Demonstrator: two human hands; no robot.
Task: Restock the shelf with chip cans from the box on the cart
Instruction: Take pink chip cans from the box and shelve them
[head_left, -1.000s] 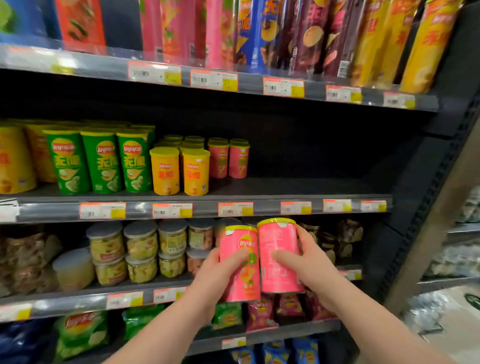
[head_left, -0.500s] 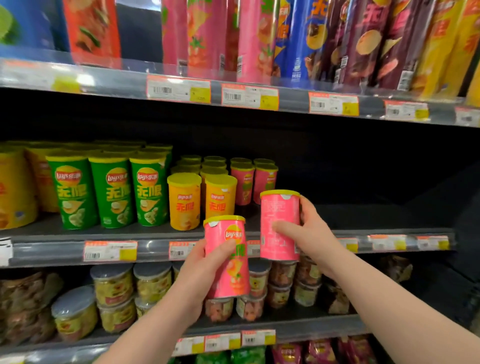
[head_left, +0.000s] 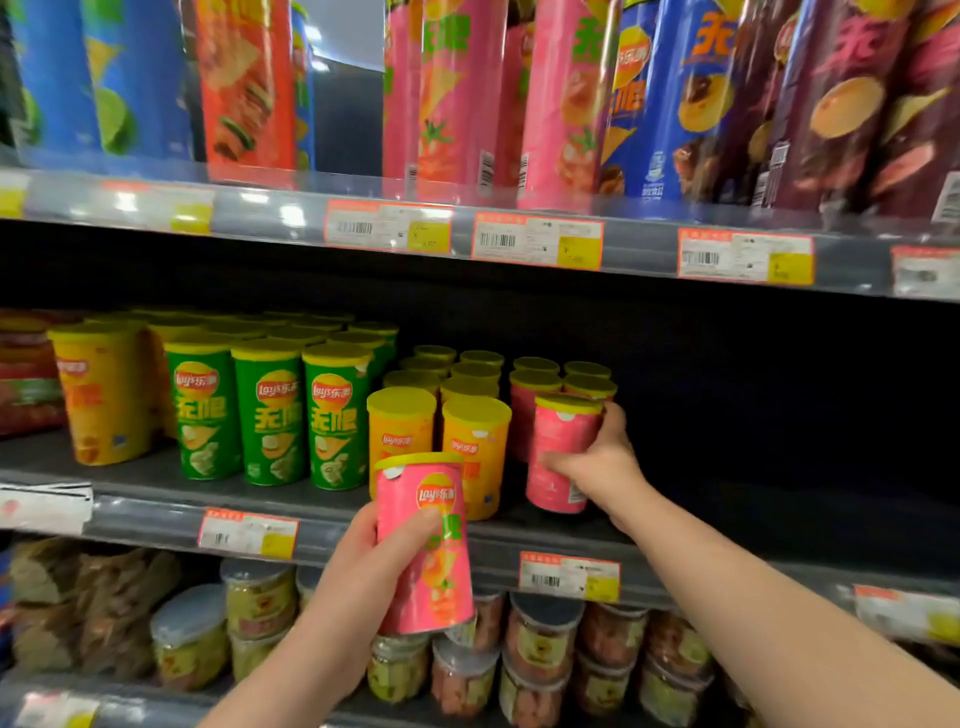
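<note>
My right hand (head_left: 597, 460) grips a short pink chip can (head_left: 558, 452) with a yellow lid, upright on the middle shelf (head_left: 727, 530), in front of two other pink cans (head_left: 530, 395). My left hand (head_left: 374, 571) holds a second pink can (head_left: 423, 540) upright in the air, just in front of the shelf's edge and below the yellow cans (head_left: 475, 452). The box and cart are out of view.
Green cans (head_left: 270, 410) and taller yellow cans (head_left: 101, 395) fill the middle shelf's left part; its right part is dark and bare. Tall chip tubes (head_left: 561, 104) line the top shelf. Clear plastic tubs (head_left: 540, 654) sit on the shelf below.
Both hands rose from the lower shelf level. The right hand carried its pink can forward onto the middle shelf, beside the yellow cans; the left hand lifted its can up to the shelf's edge.
</note>
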